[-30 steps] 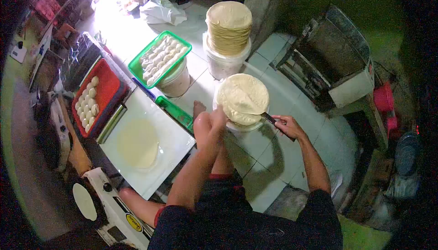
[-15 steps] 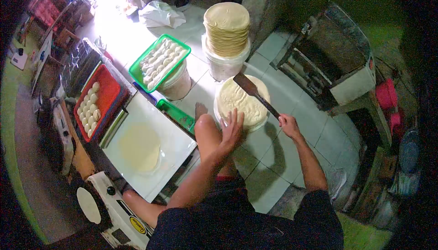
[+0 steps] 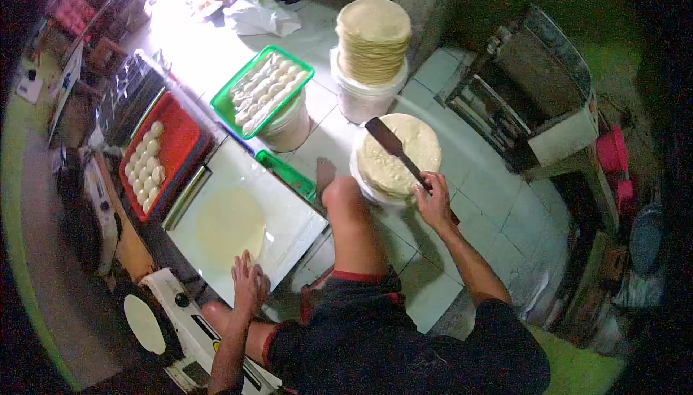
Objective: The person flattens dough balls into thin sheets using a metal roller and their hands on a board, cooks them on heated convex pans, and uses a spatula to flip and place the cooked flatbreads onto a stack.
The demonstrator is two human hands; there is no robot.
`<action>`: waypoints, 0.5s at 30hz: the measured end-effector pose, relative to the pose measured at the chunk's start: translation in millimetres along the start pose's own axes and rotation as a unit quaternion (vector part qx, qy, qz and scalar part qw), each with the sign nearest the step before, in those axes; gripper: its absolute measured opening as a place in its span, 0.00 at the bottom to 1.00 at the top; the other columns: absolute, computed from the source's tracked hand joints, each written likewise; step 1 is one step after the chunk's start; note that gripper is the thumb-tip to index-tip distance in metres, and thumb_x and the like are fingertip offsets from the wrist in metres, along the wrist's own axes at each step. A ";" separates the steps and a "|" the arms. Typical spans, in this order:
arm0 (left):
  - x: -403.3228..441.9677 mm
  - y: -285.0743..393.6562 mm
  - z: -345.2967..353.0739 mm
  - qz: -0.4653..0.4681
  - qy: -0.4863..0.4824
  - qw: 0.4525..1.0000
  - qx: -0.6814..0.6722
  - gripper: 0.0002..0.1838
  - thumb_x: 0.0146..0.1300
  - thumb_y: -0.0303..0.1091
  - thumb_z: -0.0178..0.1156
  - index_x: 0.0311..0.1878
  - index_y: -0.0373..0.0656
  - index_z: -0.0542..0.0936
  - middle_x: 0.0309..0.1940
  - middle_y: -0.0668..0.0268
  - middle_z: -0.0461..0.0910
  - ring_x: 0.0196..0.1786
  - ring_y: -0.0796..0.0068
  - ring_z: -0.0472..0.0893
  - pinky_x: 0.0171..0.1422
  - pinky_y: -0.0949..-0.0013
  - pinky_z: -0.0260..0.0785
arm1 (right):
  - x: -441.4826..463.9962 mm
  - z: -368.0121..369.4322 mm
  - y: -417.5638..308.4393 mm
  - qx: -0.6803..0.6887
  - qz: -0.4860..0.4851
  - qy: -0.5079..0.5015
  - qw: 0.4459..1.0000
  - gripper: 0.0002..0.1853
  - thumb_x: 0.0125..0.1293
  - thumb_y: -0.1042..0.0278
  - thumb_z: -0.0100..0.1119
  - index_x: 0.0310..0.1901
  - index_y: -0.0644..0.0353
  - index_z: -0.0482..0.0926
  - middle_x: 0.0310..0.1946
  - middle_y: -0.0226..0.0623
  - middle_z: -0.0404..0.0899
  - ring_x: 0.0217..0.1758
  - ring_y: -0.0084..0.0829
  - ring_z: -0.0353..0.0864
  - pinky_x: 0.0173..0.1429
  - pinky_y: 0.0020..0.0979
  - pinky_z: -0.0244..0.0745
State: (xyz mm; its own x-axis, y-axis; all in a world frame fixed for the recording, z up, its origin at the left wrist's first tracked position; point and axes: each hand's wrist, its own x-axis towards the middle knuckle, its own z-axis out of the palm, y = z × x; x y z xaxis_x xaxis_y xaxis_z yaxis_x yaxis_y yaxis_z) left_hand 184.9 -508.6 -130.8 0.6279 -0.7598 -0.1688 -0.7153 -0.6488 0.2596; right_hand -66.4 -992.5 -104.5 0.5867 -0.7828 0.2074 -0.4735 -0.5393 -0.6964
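My right hand [image 3: 434, 199] grips the handle of a dark flat spatula [image 3: 386, 137], its blade over a stack of pale round flatbreads [image 3: 426, 151] on a white bucket. My left hand [image 3: 250, 284] is at the near edge of a white board [image 3: 296, 225], fingers extended and slightly apart. Its fingertips are at the lower rim of a thin round dough sheet [image 3: 229, 220]; whether they touch it I cannot tell. A metal rolling bar [image 3: 186, 196] lies along the board's left side.
Dough balls fill part of a red tray [image 3: 186, 135]. Behind the board, a green tray [image 3: 307, 77] of dough pieces rests on a bucket. A taller flatbread stack [image 3: 372, 49] stands beyond. At lower left, a pale flatbread [image 3: 144, 323] lies beside a white stove [image 3: 170, 290].
My left hand has left the flatbread stack and moved down-left to the dough sheet. My right hand has shifted left, closer to the stack, still with the spatula.
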 end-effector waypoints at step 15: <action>72.3 -70.9 -92.5 -0.036 -0.013 0.999 -0.017 0.13 0.65 0.32 0.55 0.49 0.37 0.70 0.33 0.47 0.81 0.42 0.43 0.81 0.61 0.46 0.68 | 31.4 131.2 -223.7 0.138 -0.212 -0.362 0.897 0.10 0.66 0.65 0.64 0.42 0.63 0.86 0.38 0.45 0.87 0.41 0.41 0.87 0.49 0.38 0.80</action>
State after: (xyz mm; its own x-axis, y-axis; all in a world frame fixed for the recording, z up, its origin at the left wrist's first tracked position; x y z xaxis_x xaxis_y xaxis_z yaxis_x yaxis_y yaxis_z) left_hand 309.4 -513.6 -73.5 0.6692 -0.7119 -0.2130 -0.6568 -0.7007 0.2786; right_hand 144.2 -855.7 -32.4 0.9959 -0.0647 0.0639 0.0162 -0.5651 -0.8248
